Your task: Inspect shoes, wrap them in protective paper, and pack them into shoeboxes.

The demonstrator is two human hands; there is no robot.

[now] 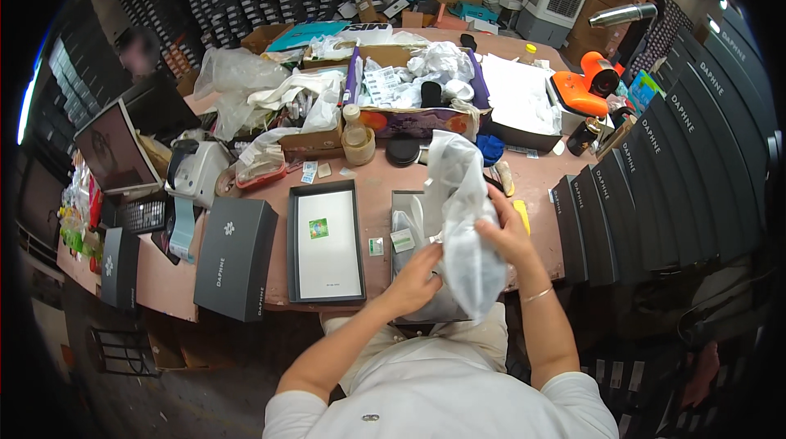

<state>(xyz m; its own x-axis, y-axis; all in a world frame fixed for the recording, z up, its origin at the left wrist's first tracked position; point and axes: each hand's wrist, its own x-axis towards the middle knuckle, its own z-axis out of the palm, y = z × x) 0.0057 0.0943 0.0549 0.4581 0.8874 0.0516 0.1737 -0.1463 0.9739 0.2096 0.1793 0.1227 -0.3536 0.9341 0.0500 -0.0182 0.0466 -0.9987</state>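
Note:
A white, see-through bag [475, 255] with something bulky inside is held up in front of me. My right hand [509, 230] grips it from the right side. Against its left edge my left hand [416, 279] is closed, fingers pinched at a bit of white; the fingertips are partly hidden. Below the bag stands an open grey shoe box [407, 194], mostly covered, with white wrapping and a green-and-white card [402, 240] in it. Left of that lies an open box lid [326, 300] with a white inside and a green sticker [318, 228]. A small card [376, 247] rests between them.
Stacked grey shoe boxes [647, 185] wall the right side. At left are a closed shoe box [232, 259], a label printer [199, 173], a keyboard [141, 216] and a monitor [119, 148]. Cartons of wrapping [413, 122] and an orange tape dispenser [580, 94] stand farther back.

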